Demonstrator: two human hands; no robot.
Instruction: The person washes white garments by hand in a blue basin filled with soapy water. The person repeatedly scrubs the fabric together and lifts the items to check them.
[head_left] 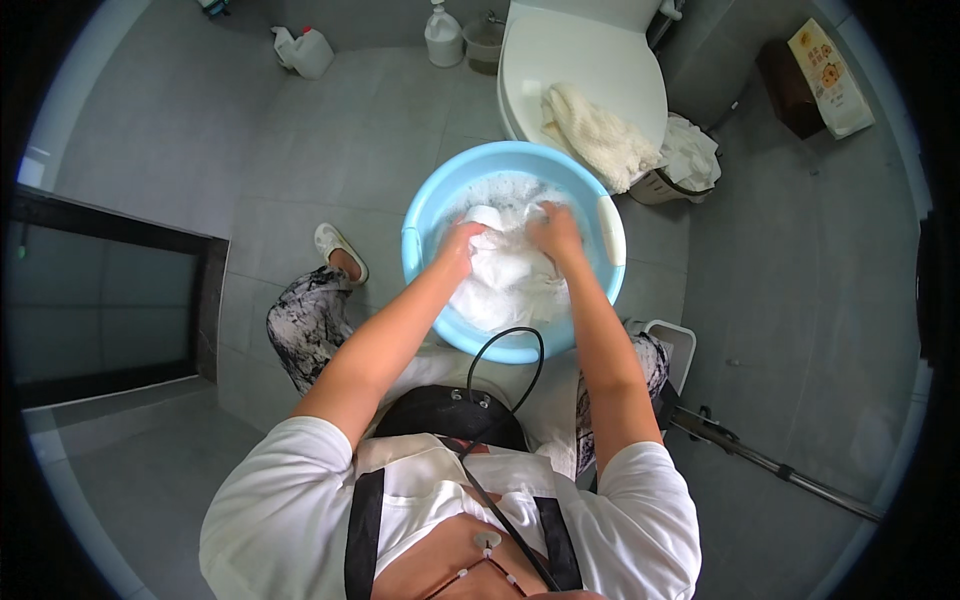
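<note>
A large light-blue basin (424, 205) stands before me, holding sudsy water and a soaked white cloth (505, 265); its exact kind cannot be made out. Bunched fabric is gripped by my left hand (459, 246), fingers closed at the left of the cloth. On the other side, my right hand (556, 232) is closed around another part of it, near the far right of the suds. Foam (512, 189) covers the water beyond my hands and hides some of the fabric.
Beyond the basin is a white toilet (530, 60) with a cream towel (598, 140) on its lid. A basket (655, 187) with white contents stands right of it. A pump bottle (443, 38) and white jug (310, 54) are at the back. A metal pole (770, 463) lies at right.
</note>
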